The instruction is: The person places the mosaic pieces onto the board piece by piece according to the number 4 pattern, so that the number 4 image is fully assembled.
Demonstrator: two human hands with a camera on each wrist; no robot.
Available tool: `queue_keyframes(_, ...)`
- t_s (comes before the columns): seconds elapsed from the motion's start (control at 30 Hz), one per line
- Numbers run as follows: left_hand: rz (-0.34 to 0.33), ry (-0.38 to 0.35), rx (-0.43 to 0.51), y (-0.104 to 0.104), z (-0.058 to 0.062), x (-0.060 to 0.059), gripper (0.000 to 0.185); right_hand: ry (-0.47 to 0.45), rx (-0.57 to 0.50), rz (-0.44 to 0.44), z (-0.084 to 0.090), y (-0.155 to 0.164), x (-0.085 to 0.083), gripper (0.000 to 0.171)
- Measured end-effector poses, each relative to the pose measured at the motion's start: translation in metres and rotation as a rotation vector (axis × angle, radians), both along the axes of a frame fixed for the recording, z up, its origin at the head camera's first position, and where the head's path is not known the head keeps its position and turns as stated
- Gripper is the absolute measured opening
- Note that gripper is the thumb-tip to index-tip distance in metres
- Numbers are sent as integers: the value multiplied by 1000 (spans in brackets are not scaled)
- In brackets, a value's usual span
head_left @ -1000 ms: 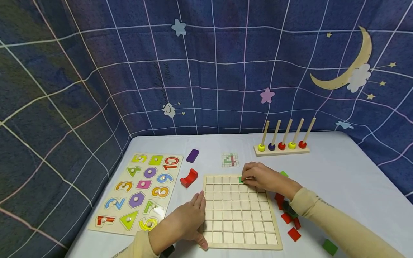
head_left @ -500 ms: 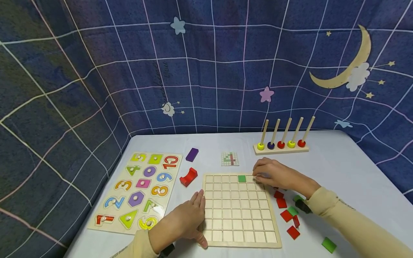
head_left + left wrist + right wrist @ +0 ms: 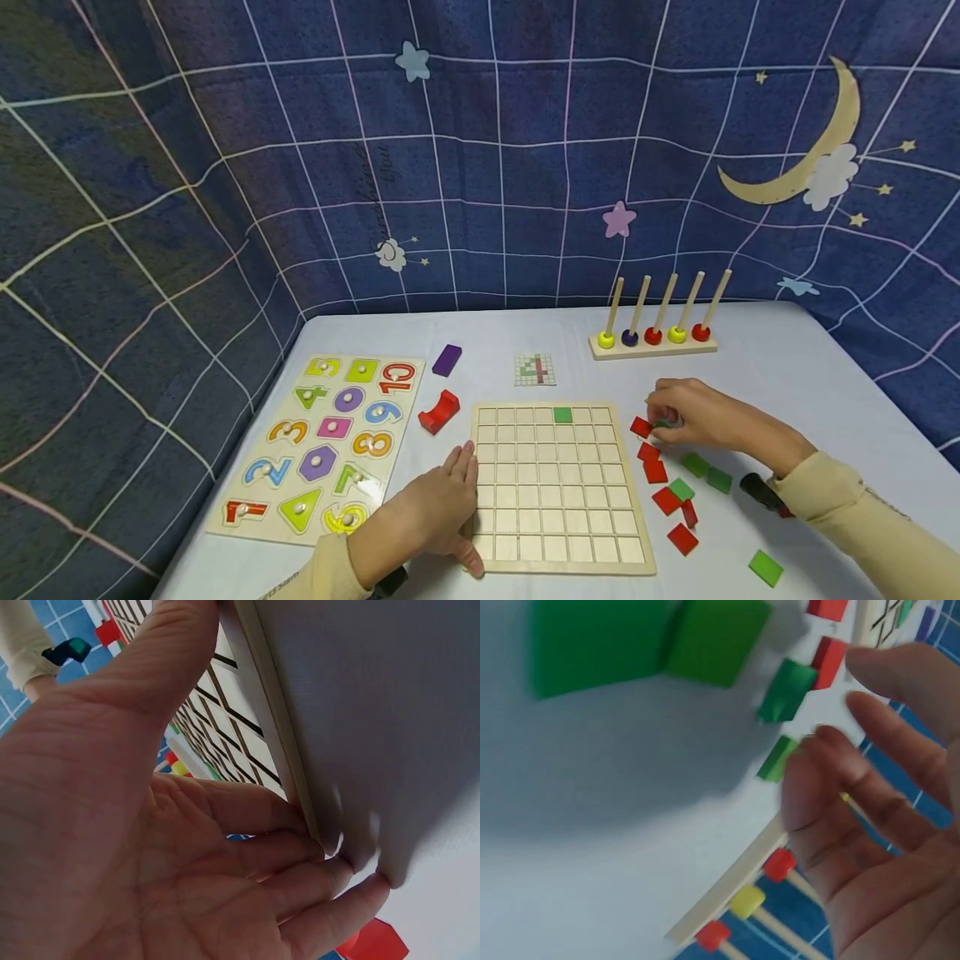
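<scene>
A wooden grid board [image 3: 551, 475] lies flat in front of me, with one green square tile [image 3: 562, 415] in its top row. My left hand [image 3: 435, 508] rests along the board's left edge, fingers extended and thumb at the near corner. To the right of the board, my right hand [image 3: 701, 417] is low over the loose tiles, thumb and fingers apart and bent. In the right wrist view, a dark green tile [image 3: 787, 690] and a lighter green tile [image 3: 776, 759] are close to those fingers, with nothing between them.
Several red tiles [image 3: 666, 501] and green tiles [image 3: 718, 479] lie scattered right of the board. A pattern card [image 3: 534, 370] and a peg stand with beads [image 3: 654, 352] are behind. Leftward are a number puzzle [image 3: 255, 530], a red arch block [image 3: 438, 412] and a purple block [image 3: 447, 360].
My right hand has let go of the green tile in the board's top row and moved right to the loose tiles. The left hand has stayed at the board's edge.
</scene>
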State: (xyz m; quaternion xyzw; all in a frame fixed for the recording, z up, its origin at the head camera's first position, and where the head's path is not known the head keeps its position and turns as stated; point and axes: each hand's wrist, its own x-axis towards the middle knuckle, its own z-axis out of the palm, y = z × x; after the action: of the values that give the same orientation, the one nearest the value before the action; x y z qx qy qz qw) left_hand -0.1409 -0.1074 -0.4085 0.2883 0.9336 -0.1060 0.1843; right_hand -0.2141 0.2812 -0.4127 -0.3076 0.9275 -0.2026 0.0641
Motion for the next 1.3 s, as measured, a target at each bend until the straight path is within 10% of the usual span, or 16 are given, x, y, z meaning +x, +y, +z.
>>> queue_keyframes(0.23,13,-8,-4,0,0,-1,135,-89,36,-70,-12,10,8,13)
queue_keyframes(0.63,11,-3,15,0,-3,1,136,20,-8,-52,-12,6,6,13)
queue_keyframes(1.3,14,-1,-5,0,-3,0,136,86,-69,232,-4,-88,-11,9)
